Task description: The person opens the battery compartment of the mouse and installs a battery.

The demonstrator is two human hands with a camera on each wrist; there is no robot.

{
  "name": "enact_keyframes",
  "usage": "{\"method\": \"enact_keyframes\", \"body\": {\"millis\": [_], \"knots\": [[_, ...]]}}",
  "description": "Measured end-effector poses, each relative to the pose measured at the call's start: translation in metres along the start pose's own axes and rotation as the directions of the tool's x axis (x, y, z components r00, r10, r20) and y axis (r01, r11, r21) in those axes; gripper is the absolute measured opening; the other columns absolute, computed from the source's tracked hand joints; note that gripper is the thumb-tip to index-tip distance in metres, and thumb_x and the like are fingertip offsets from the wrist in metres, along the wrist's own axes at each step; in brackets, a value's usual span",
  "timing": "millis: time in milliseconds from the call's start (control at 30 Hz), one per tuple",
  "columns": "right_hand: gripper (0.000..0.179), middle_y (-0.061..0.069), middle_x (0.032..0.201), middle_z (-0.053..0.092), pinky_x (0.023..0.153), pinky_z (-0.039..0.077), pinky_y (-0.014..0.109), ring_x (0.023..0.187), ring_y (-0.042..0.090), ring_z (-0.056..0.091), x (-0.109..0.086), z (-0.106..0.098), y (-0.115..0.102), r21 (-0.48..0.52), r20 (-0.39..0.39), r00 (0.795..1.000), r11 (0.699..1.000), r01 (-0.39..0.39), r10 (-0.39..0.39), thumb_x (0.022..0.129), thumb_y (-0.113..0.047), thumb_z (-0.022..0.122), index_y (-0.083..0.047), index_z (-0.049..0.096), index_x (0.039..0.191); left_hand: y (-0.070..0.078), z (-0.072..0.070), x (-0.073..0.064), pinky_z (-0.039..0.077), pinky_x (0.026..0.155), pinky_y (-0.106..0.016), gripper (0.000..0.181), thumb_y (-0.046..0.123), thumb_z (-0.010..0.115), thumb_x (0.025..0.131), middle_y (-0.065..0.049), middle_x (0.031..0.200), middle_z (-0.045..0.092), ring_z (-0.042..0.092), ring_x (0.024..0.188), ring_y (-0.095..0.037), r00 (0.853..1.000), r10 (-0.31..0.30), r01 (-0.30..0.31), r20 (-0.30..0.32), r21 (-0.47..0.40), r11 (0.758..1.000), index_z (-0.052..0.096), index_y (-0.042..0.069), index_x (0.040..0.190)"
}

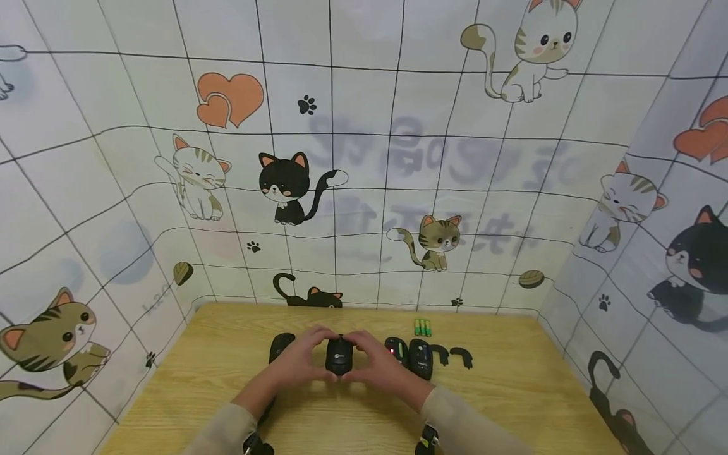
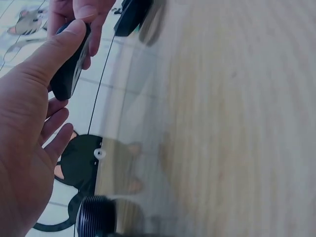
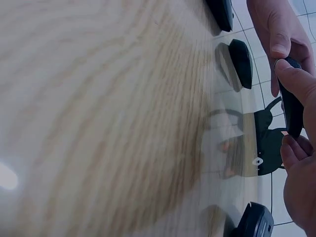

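Two bare hands are holding one black mouse (image 1: 339, 356) between them, and it is hanging above one wooden table (image 1: 500, 385), in front of the person. The left hand (image 1: 307, 359) is curving its fingers and thumb and is gripping the mouse from the left side. The right hand (image 1: 376, 361) is doing the same from the right side, so both hands are bent only partly, with this one mouse in the grip. To the left of the hands, one other black device (image 1: 282, 345) is lying partly behind the left hand. To the right, two dark devices (image 1: 420, 359) are lying side by side, and one of them is showing one small red light (image 1: 392, 351). Beside these, two curved black pieces (image 1: 461, 357) are resting, and farther back three green batteries (image 1: 423, 327) are lying close together. Behind the table, one white cloth (image 1: 364, 158) with printed cats is hanging
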State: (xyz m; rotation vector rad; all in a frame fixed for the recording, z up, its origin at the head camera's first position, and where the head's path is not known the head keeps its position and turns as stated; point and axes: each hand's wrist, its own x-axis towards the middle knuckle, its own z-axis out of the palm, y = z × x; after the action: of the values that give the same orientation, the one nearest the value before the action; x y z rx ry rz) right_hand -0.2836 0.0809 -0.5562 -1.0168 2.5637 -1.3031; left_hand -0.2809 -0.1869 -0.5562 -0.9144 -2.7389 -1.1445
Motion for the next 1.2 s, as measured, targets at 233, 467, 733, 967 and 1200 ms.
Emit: {"method": "enact_keyframes", "body": {"millis": [233,467,733,967,1200], "knots": [[0.083,0.0,0.154,0.056,0.118,0.051,0.052,0.142,0.026,0.056,-0.024,-0.01,-0.002,0.035,0.009,1.0,0.999,-0.014,0.014,0.09,-0.034,0.096,-0.016,0.055,0.16,0.015,0.015,-0.004,0.052,0.115,-0.056,0.081,0.049,0.1,0.082,0.008,0.149,0.057,0.056,0.141,-0.025,1.0,0.005,-0.005,0.013,-0.006,1.0,0.062,0.026,0.149],[0.082,0.0,0.154,0.056,0.118,0.051,0.05,0.142,0.028,0.056,-0.044,-0.015,0.0,0.057,-0.01,1.0,0.998,0.01,-0.01,0.089,-0.032,0.097,-0.015,0.057,0.158,0.03,0.028,-0.006,0.052,0.116,-0.053,0.081,0.05,0.1,0.081,0.008,0.147,0.056,0.054,0.141,-0.021,1.0,0.027,-0.027,0.01,-0.002,1.0,0.063,0.027,0.149],[0.083,-0.005,0.157,0.054,0.119,0.05,0.048,0.144,0.024,0.055,-0.062,-0.025,0.0,0.059,-0.037,0.999,0.998,0.003,-0.001,0.087,-0.037,0.097,-0.024,0.057,0.159,0.046,0.039,-0.008,0.05,0.117,-0.054,0.08,0.05,0.098,0.083,0.007,0.149,0.055,0.052,0.142,-0.022,0.999,0.044,-0.045,-0.013,-0.041,0.998,0.061,0.026,0.151],[0.081,-0.001,0.162,0.051,0.121,0.048,0.046,0.148,0.027,0.051,-0.071,-0.029,-0.001,0.077,-0.052,0.999,0.997,0.008,-0.004,0.087,-0.038,0.096,-0.027,0.058,0.158,0.051,0.047,-0.01,0.05,0.118,-0.054,0.081,0.049,0.098,0.083,0.008,0.154,0.053,0.052,0.145,-0.022,0.996,0.065,-0.068,-0.057,-0.049,0.996,0.06,0.03,0.152],[0.079,0.009,0.167,0.047,0.121,0.049,0.049,0.151,0.03,0.049,-0.078,-0.032,0.0,0.1,-0.065,0.997,0.994,0.041,-0.034,0.088,-0.035,0.096,-0.025,0.059,0.157,0.056,0.054,-0.009,0.052,0.117,-0.05,0.081,0.056,0.094,0.085,0.009,0.155,0.053,0.052,0.145,-0.02,0.991,0.112,-0.114,-0.077,-0.016,0.993,0.06,0.029,0.152]]}}
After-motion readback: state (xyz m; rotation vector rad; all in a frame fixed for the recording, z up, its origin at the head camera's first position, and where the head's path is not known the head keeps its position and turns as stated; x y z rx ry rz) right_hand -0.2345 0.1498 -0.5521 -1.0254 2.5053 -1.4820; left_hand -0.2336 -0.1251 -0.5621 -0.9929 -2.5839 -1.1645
